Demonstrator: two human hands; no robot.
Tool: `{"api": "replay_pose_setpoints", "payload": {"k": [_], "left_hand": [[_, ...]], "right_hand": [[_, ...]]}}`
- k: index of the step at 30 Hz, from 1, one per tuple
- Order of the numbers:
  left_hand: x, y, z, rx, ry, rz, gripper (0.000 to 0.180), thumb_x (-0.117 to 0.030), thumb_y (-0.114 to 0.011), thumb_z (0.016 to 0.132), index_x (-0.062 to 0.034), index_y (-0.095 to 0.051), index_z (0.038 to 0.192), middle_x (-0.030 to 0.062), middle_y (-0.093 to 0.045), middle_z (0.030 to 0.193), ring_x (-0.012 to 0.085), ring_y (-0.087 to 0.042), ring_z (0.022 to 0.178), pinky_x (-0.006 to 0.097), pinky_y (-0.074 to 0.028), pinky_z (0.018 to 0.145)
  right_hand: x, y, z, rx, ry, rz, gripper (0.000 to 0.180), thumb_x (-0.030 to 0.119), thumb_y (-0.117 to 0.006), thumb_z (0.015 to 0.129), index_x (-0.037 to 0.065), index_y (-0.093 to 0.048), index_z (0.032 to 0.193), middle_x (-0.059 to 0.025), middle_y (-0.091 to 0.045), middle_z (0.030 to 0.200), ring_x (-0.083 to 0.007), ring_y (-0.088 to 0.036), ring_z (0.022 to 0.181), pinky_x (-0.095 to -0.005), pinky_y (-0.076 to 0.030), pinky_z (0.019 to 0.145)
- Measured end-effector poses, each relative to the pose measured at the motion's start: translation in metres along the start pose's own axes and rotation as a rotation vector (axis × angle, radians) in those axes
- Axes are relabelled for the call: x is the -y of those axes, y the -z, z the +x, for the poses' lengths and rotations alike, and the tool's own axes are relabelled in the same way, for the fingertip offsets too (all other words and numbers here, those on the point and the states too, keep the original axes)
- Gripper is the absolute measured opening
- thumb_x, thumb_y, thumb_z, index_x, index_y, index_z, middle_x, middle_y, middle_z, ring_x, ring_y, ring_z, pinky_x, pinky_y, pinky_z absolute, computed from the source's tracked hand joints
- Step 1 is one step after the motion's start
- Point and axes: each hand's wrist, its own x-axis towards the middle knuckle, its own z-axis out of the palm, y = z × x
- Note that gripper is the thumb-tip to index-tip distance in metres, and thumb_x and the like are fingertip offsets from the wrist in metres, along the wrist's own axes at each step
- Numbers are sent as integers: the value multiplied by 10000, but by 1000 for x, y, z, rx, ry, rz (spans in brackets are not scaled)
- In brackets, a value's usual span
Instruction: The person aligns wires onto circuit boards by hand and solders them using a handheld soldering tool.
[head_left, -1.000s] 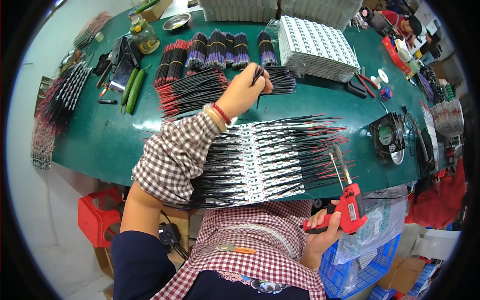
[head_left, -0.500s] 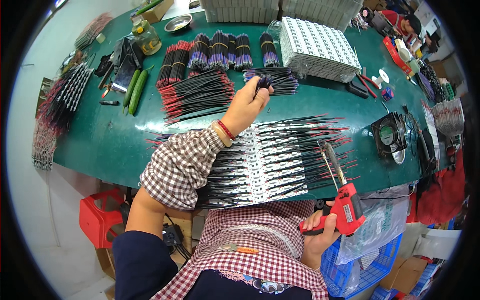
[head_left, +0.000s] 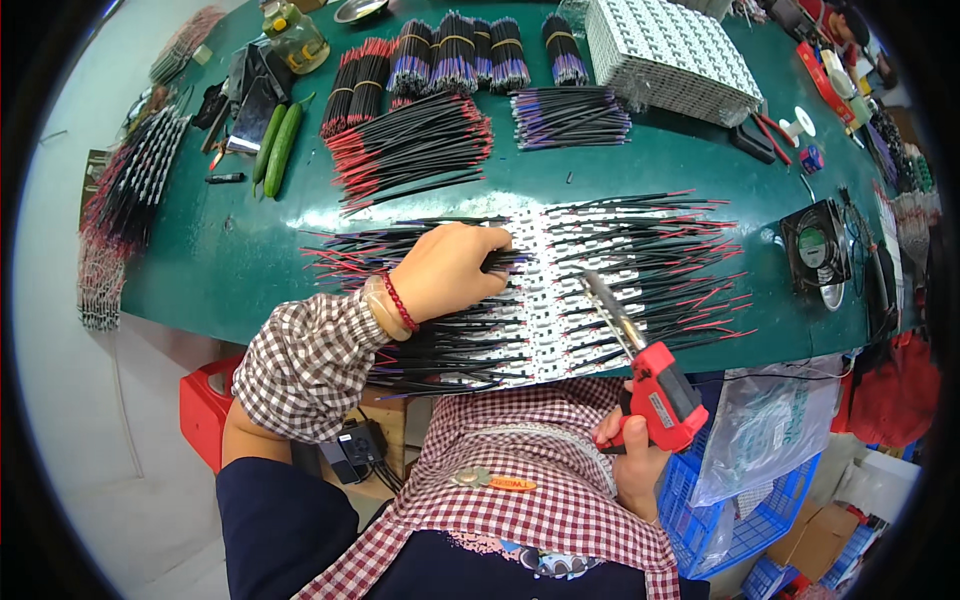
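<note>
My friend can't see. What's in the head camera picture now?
A person's left hand holds dark wires over white circuit boards, while the right hand grips a red soldering gun. Wire bundles lie on the green table.

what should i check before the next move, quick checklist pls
1. Wires held in the left hand: ok, pinched over the white boards.
2. Red gun-shaped tool gripped by the right hand: ok.
3. Tool tip apart from the left hand: ok, a gap shows.
4. White boards lying on the green table: ok.
5. Tool tip hot: cannot tell.
6. Wire ends seated on the boards: cannot tell, fingers partly hide them.
</note>
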Motion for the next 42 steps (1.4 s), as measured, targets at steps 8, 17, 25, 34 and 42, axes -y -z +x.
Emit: {"api": "replay_pose_setpoints", "payload": {"k": [8,17,25,34,42], "left_hand": [[-10,-19,-2,40,76,217,234,-217,-686,699,-42,-626,842,181,-609,663,376,-611,678,457,-477,612],[-12,-20,1,47,78,216,229,-227,-695,693,-33,-609,778,175,-603,646,372,-614,678,465,-478,615],[-11,-18,6,46,16,232,227,-230,-688,698,-26,-608,758,185,-597,635,374,-611,661,469,-480,611],[-9,-19,10,63,-19,228,222,-233,-680,704,-19,-624,726,192,-603,630,377,-614,641,465,-491,603],[-9,-17,13,101,-25,262,212,-224,-667,696,-19,-631,733,194,-608,637,372,-623,649,461,-499,618]], "right_hand": [[-25,-2,-18,26,-139,-23,411,233,-558,932,-41,-437,1213,-64,-494,639,-145,-500,542,-309,-456,532],[-27,-10,-13,18,-202,-69,168,165,-573,927,12,-577,857,-23,-570,684,-106,-542,616,-261,-444,579],[-29,-11,-13,48,-135,-117,142,155,-595,910,15,-581,891,-21,-570,680,-104,-541,608,-262,-440,566],[-40,-5,-14,90,-70,-210,207,135,-549,926,-35,-513,1039,-40,-533,641,-119,-507,556,-272,-431,535],[-43,-5,-19,91,-13,-231,334,146,-501,951,-83,-444,1188,-54,-501,621,-132,-487,532,-282,-430,521]]}}
